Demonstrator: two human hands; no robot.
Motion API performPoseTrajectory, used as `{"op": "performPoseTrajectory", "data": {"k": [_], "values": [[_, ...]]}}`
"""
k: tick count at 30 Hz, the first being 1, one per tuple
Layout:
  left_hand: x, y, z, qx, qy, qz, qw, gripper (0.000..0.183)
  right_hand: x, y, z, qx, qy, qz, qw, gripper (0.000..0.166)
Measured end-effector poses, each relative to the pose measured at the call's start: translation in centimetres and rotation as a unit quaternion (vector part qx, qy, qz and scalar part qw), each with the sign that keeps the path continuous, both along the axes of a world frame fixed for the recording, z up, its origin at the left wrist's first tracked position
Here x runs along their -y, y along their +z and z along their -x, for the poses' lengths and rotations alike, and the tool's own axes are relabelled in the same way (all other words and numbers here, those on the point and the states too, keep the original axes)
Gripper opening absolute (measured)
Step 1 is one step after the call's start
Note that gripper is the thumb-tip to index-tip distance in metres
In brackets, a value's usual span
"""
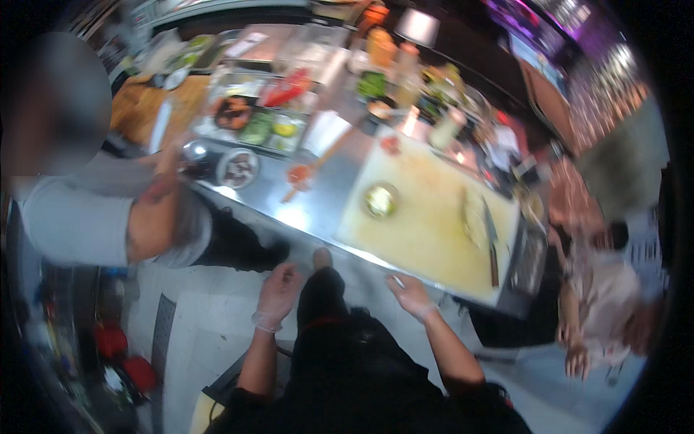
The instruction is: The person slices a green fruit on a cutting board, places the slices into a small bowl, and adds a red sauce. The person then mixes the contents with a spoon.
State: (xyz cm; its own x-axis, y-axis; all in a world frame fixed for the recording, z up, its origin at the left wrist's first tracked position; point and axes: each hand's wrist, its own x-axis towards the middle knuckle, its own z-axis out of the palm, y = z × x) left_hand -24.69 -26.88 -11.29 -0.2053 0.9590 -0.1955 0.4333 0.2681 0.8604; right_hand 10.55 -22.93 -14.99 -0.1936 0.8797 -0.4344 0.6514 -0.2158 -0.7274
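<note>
My left hand (277,295), in a clear glove, hangs before the steel counter (260,190) with its fingers curled. Blur hides whether anything is inside it. My right hand (410,295), also gloved, is just off the counter's front edge, with a small white object (399,281) at its thumb and fingertips. A pale cutting board (412,244) lies on the counter ahead of it. On the board are a small round container (381,200) with pale green and white contents, a long pale green food piece (475,219), and a knife (492,238) with a brown handle.
A person in a light shirt (76,219) works at the left beside a wooden board (187,97). Ingredient trays (260,111), squeeze bottles (381,48) and a bowl of dark pieces (238,167) stand on the counter. Another person (607,293) is at the right.
</note>
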Motion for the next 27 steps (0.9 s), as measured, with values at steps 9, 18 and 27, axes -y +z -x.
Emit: {"op": "performPoseTrajectory", "data": {"k": [9, 18, 27], "values": [[12.1, 2.6, -3.1, -0.062, -0.036, 0.112, 0.991, 0.031, 1.6, -15.2, 0.9, 0.014, -0.057, 0.096, 0.994, 0.087], [15.7, 3.0, -0.7, -0.03, -0.054, 0.118, 0.991, 0.04, 0.8, -21.3, 0.8, 0.0, -0.323, 0.04, 0.946, 0.056], [21.6, -3.5, 5.1, -0.197, -0.094, 0.228, 0.949, 0.045, 0.5, -18.5, -0.2, 0.113, -0.247, 0.0, 0.962, 0.048]]}}
